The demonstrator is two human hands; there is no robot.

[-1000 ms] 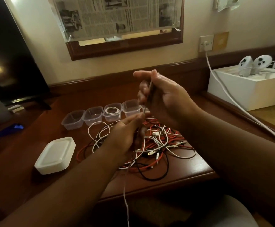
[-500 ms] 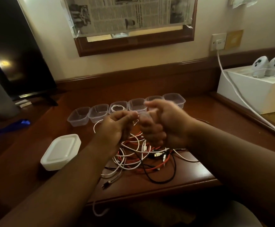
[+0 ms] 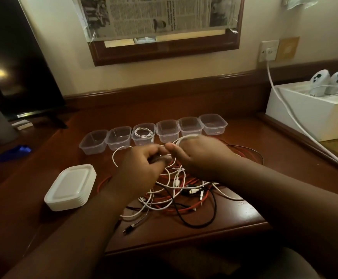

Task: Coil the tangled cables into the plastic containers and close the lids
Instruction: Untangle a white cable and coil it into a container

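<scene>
Both hands, left [image 3: 144, 164] and right [image 3: 200, 156], pinch a thin white cable [image 3: 186, 137] mid-coil; one of six clear plastic containers [image 3: 144, 135] filled, lids [image 3: 71, 186] unused.

A hotel-like or home room is showing here: a polished wooden desk [image 3: 234, 222] is running along a cream wall, with a framed mirror [image 3: 164, 51], wall socket [image 3: 268, 51] and television [image 3: 17, 63].
</scene>
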